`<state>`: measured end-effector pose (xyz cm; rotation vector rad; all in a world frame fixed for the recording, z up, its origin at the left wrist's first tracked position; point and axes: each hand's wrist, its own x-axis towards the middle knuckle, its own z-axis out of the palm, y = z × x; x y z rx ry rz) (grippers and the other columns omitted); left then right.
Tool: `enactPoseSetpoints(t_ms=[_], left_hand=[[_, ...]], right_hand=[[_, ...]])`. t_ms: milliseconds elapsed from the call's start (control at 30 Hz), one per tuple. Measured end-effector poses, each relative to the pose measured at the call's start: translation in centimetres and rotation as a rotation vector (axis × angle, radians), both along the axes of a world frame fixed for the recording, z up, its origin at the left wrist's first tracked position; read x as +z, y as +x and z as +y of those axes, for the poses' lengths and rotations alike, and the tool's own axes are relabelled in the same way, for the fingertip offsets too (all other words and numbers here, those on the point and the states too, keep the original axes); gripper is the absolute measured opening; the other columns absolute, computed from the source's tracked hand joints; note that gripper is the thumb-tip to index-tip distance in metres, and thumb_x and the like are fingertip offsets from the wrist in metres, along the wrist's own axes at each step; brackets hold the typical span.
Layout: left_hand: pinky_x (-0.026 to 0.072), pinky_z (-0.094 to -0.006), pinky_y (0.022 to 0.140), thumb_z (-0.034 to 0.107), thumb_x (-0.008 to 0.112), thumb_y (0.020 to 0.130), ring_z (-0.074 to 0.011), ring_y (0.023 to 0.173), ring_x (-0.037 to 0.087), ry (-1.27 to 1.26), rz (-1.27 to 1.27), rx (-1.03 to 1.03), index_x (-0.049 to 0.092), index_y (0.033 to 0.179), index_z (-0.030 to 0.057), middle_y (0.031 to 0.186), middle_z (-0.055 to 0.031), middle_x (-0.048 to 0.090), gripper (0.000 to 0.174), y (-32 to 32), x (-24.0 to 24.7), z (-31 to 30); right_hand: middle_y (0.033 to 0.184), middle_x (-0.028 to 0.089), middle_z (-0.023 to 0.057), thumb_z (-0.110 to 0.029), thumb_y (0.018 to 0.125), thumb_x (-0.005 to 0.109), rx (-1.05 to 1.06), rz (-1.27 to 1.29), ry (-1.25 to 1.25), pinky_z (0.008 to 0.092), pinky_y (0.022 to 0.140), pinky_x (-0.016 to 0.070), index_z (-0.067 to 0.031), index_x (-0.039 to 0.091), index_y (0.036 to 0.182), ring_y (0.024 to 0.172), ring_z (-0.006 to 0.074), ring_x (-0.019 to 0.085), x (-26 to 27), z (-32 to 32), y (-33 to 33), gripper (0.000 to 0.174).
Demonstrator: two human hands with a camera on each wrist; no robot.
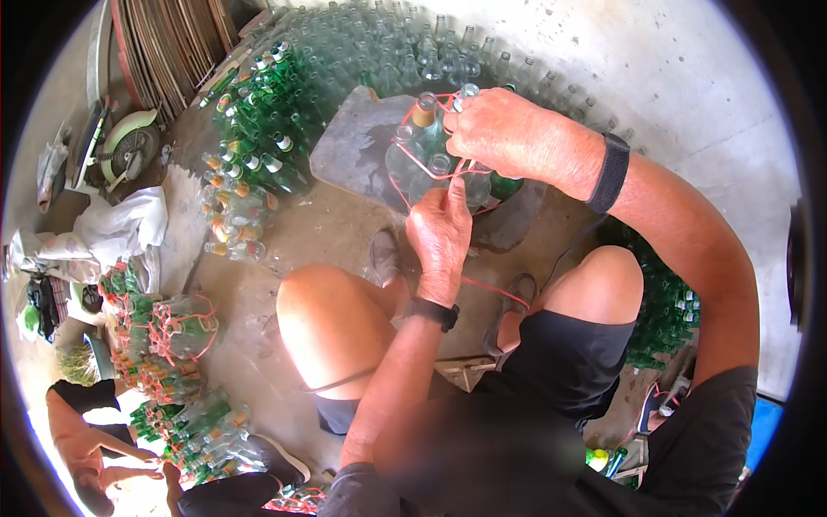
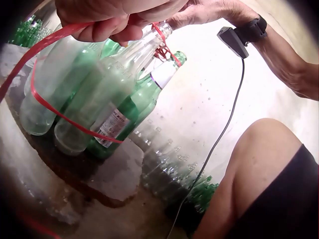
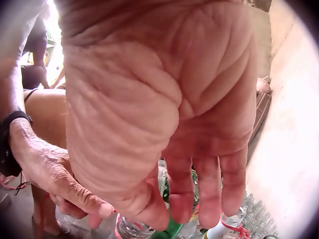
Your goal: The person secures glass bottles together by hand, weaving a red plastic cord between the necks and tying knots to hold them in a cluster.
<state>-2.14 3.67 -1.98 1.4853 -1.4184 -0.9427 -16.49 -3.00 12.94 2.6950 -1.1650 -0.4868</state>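
A red twine [image 1: 415,159] runs around a cluster of glass bottles [image 1: 422,115], standing on a grey slab [image 1: 349,146]. My left hand [image 1: 441,233] pinches the twine between thumb and fingers at the near side of the bottles; in the left wrist view, a strand [image 2: 55,37] trails from the hand [image 2: 119,15]. Over the bottle tops, my right hand [image 1: 512,133] holds twine at its thumb and index finger, whose contact is partly hidden. The right wrist view shows its other fingers [image 3: 207,194] hanging fairly straight above the bottles.
Many clear bottles [image 1: 379,43] line the wall behind the slab. Green bottles [image 1: 271,159] stand to its left, more [image 1: 663,302] at the right. Tied bundles [image 1: 185,327] stand at left, near another person [image 1: 82,439]. A dark cable [image 2: 219,134] hangs from the right wrist.
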Motion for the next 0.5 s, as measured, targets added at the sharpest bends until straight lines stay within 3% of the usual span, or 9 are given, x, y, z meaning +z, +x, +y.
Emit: enactPoseSetpoints(t_ms=[167, 300, 400, 467, 500], left_hand=[[0.0474, -0.0406, 0.061, 0.039, 0.071, 0.103, -0.0161, 0.06, 0.043, -0.029, 0.048, -0.006, 0.063, 0.076, -0.0056, 0.058, -0.0132, 0.052, 0.053, -0.1, 0.6, 0.0], [0.0463, -0.0393, 0.061, 0.036, 0.07, 0.105, -0.0137, 0.063, 0.042, -0.046, 0.113, -0.036, 0.063, 0.078, -0.0057, 0.059, -0.0111, 0.05, 0.05, -0.1, 0.4, 0.0], [0.0459, -0.0381, 0.061, 0.035, 0.069, 0.105, -0.0128, 0.064, 0.042, -0.042, 0.16, -0.045, 0.063, 0.079, -0.0056, 0.06, -0.0099, 0.051, 0.048, -0.2, 0.4, 0.2], [0.0459, -0.0374, 0.061, 0.034, 0.069, 0.105, -0.0125, 0.064, 0.043, -0.01, 0.178, -0.045, 0.063, 0.08, -0.0056, 0.06, -0.0095, 0.052, 0.048, -0.2, 0.6, 0.3], [0.0458, -0.0369, 0.061, 0.034, 0.069, 0.105, -0.0122, 0.065, 0.043, -0.008, 0.168, -0.049, 0.064, 0.081, -0.0057, 0.061, -0.009, 0.052, 0.047, -0.2, 0.6, 0.2]], right_hand=[[0.089, 0.068, 0.0089, -0.009, 0.077, 0.077, -0.023, 0.038, -0.029, 0.0447, 0.077, 0.0598, -0.0067, 0.073, 0.08, 0.092, 0.0313, 0.072, 0.7, -1.3, -0.5, 0.005], [0.083, 0.065, 0.0147, -0.002, 0.072, 0.075, -0.081, -0.136, 0.118, 0.0464, 0.071, 0.0563, -0.0001, 0.065, 0.073, 0.08, 0.038, 0.067, 1.7, -2.7, -1.5, 0.01], [0.077, 0.062, 0.0123, 0.001, 0.071, 0.073, -0.166, -0.352, 0.264, 0.0449, 0.066, 0.0542, 0.0014, 0.058, 0.069, 0.075, 0.0333, 0.065, 1.5, -2.7, -2.3, 0.014], [0.072, 0.057, 0.0086, 0.002, 0.078, 0.07, -0.123, -0.712, 0.438, 0.0407, 0.063, 0.0511, 0.0013, 0.055, 0.073, 0.067, 0.024, 0.062, 0.8, -2.3, -3.3, 0.016], [0.072, 0.057, 0.0086, 0.002, 0.078, 0.07, -0.124, -0.712, 0.438, 0.0407, 0.063, 0.0511, 0.0013, 0.055, 0.073, 0.067, 0.024, 0.062, 0.8, -2.1, -3.2, 0.016]])
